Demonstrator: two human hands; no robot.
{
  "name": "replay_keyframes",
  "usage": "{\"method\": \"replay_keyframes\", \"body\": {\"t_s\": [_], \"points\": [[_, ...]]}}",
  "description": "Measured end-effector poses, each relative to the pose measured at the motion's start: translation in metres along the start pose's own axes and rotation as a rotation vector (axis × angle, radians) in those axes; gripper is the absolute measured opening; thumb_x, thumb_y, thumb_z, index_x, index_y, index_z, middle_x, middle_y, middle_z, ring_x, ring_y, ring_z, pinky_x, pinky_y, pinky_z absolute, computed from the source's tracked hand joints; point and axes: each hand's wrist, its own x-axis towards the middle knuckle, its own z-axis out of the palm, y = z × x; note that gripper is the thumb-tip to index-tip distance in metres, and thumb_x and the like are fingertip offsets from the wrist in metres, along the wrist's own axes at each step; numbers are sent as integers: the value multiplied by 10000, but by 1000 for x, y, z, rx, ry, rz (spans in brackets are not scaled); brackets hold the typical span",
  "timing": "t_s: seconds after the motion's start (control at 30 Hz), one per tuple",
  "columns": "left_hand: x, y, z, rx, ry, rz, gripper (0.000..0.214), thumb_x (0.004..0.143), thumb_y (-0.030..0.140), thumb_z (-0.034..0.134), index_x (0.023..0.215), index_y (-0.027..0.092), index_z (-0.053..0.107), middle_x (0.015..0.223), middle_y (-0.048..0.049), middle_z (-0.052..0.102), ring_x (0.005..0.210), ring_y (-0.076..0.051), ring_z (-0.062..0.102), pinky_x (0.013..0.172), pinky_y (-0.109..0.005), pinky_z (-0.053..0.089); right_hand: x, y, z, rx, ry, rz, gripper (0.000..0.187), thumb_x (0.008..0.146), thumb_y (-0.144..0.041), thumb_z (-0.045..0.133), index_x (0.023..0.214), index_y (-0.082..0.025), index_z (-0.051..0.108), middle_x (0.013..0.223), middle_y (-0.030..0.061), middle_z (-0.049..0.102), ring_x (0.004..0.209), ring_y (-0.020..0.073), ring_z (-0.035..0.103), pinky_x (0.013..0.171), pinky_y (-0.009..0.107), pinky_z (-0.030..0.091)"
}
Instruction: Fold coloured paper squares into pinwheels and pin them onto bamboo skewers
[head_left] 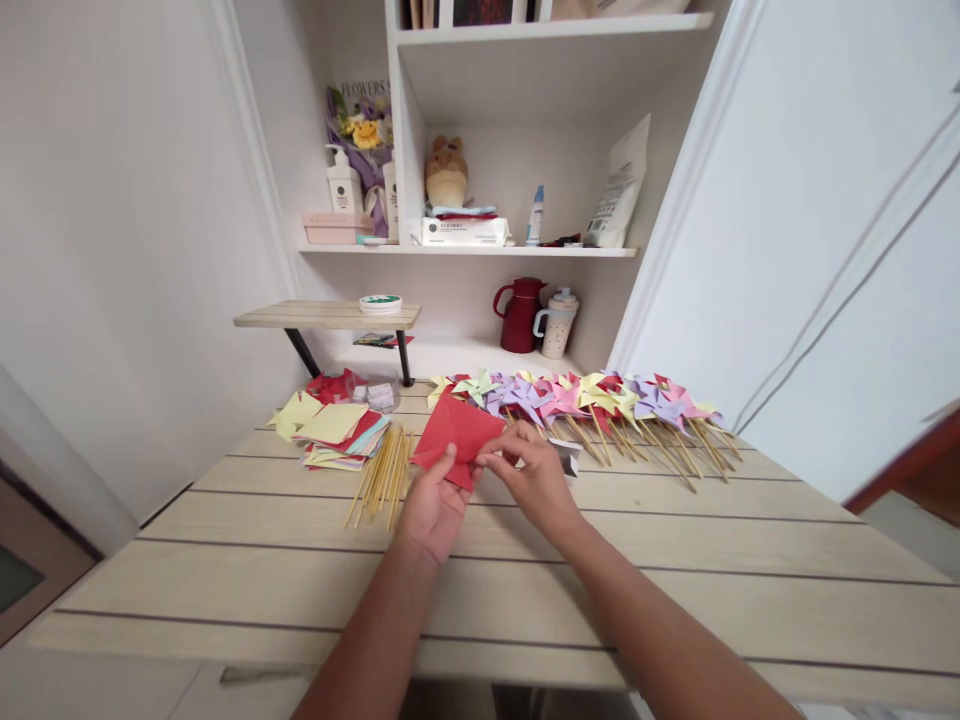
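Note:
A red square of paper point(454, 428) is held above the wooden table point(300, 560) between both hands. My left hand point(431, 505) grips its lower edge with thumb on top. My right hand point(529, 475) pinches its right corner with fingers closed. Just left of the hands lies a bundle of thin wooden sticks point(381, 472). Beside them sits a stack of coloured paper squares point(337, 435). Behind the hands, a row of finished paper pinwheels point(585, 400) on sticks stretches to the right.
A small raised wooden shelf point(326, 316) stands at the back left with a round tin on it. A red jug point(519, 315) and a cream jug point(557, 323) stand against the back. White shelves above hold bottles, a box and a plush toy.

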Motion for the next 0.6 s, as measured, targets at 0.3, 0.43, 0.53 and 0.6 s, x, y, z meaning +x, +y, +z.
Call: {"method": "replay_keyframes", "body": {"t_s": [0.3,0.43,0.53,0.6], "points": [[0,-4,-2,93,-60,16,190,797,166,754,984,147,730,1038,-99,768,892,-176,725,772,-278,591,3,3,-2,53,0,211,165,817,-329,700,710,-210,738,670,8,554,629,161,474,589,286,380],[0,-6,-3,150,-83,42,251,752,177,797,993,139,739,1064,-113,765,936,-197,722,805,-292,581,4,2,-2,40,5,206,160,805,-309,694,687,-209,735,648,5,547,631,162,473,599,287,377],[0,-8,-4,192,-82,64,271,729,187,816,985,132,747,1069,-121,763,967,-218,718,833,-316,575,4,1,-3,28,-4,203,175,807,-301,689,667,-204,729,634,3,533,635,163,467,607,289,366],[-1,-8,-3,216,-71,80,281,715,198,828,976,129,752,1066,-125,764,983,-232,715,856,-334,568,4,2,-3,27,-9,206,178,806,-300,691,663,-199,724,635,2,531,633,161,460,604,289,358]]}}
